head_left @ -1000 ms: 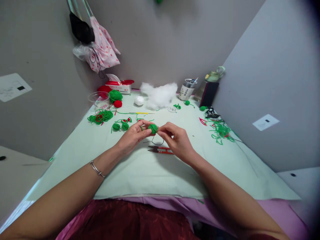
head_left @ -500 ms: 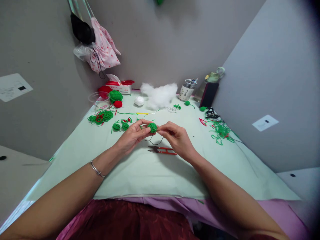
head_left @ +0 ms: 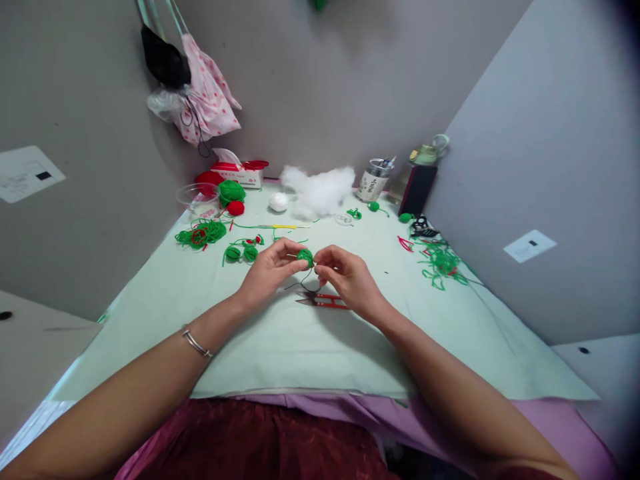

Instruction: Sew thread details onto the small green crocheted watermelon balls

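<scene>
A small green crocheted ball (head_left: 305, 257) sits between the thumb and fingers of my left hand (head_left: 275, 267). Dark lines of thread cross its surface. My right hand (head_left: 345, 277) is closed in a pinch at the ball's right side; what is between its fingertips is too small to make out. A loose dark thread (head_left: 301, 283) hangs in a loop below the ball, close to the right fingertips. Beneath the hands, red-handled thread snips (head_left: 330, 301) lie on the table, their right end covered by my right hand.
Left of my hands lie green crocheted balls (head_left: 233, 254) and tangled yarn (head_left: 207, 232). A yellow crochet hook (head_left: 284, 227) lies beyond. White stuffing (head_left: 320, 192), a pen can (head_left: 374, 180) and a bottle (head_left: 423, 155) stand at the back. More yarn scraps (head_left: 445, 260) are at right.
The ball has turned a little in my left hand, so its dark lines sit differently. My right fingers have curled in closer, and the thread loop hangs smaller.
</scene>
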A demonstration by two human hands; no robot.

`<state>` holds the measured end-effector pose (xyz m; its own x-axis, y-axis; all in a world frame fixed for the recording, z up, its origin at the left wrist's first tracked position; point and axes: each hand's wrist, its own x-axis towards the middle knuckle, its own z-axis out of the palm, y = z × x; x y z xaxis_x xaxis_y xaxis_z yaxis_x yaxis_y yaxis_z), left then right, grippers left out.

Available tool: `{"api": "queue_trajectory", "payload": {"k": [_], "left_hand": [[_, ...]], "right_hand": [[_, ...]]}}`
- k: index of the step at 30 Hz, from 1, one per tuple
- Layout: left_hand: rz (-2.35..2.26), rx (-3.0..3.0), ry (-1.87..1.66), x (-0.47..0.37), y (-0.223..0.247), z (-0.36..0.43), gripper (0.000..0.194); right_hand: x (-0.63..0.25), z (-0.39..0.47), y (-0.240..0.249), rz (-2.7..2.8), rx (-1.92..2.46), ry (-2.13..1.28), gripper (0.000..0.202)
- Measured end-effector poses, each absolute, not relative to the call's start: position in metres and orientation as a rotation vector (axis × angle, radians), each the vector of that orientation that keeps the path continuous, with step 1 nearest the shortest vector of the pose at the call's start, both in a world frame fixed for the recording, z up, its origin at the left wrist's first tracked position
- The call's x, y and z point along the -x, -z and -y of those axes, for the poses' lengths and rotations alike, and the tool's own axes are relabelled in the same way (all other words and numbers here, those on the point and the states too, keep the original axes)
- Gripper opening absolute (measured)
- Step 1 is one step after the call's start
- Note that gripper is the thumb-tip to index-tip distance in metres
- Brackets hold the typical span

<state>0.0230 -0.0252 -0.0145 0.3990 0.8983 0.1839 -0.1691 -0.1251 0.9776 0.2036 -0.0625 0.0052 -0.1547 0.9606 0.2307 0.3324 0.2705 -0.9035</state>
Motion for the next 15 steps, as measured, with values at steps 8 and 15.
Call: {"api": "queue_trajectory", "payload": {"k": [8,15], "left_hand": [[-0.675,-1.479,-1.05,-0.025,0.02,0.026,0.029],[-0.71,-1.59,-1.059,-0.025,0.02,0.025,0.027]], "right_hand": [[-0.202,0.065,-0.001,1.773,1.189,-0.736,0.004],[-0.205,0.069,-0.018,1.765,1.075,-0.453,0.008]]}}
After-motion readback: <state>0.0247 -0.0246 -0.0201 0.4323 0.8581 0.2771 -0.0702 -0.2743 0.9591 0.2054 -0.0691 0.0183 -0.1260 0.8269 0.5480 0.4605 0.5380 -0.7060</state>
